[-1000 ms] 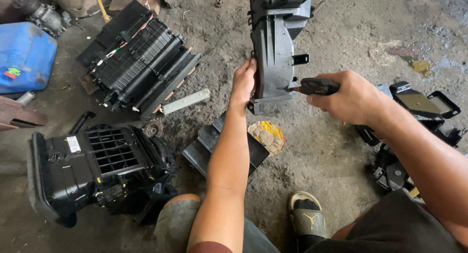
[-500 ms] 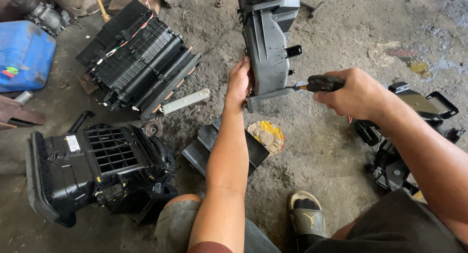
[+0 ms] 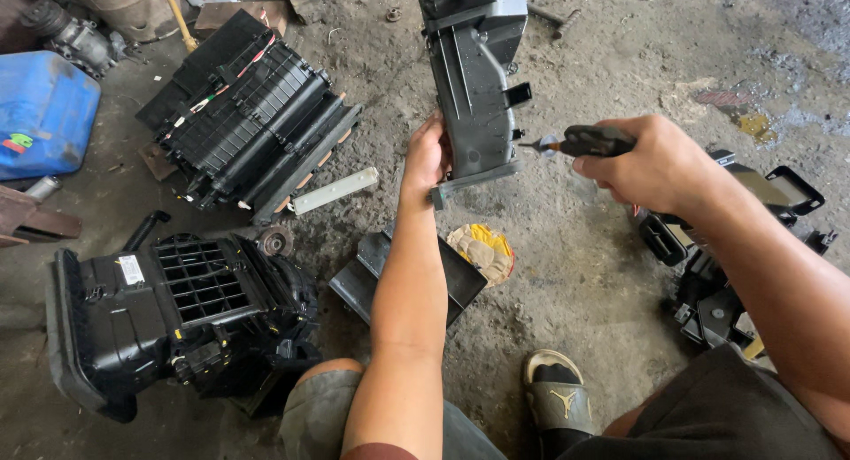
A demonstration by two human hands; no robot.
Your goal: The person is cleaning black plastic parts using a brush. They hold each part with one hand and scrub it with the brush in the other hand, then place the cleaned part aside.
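Observation:
A long dark grey plastic housing lies on the concrete floor in front of me. My left hand grips its near left edge. My right hand is closed around the black handle of a screwdriver, whose tip points left at the housing's right side, just below a small black tab. The tip is close to the housing; contact cannot be made out.
A black finned unit with wires lies at upper left, a black blower case at lower left, a blue container at far left. A yellow rag and a flat black part lie under my left arm. More black parts sit right.
The housing has shifted slightly left and farther from me. My right hand with the screwdriver has moved a little right and away from the housing's side.

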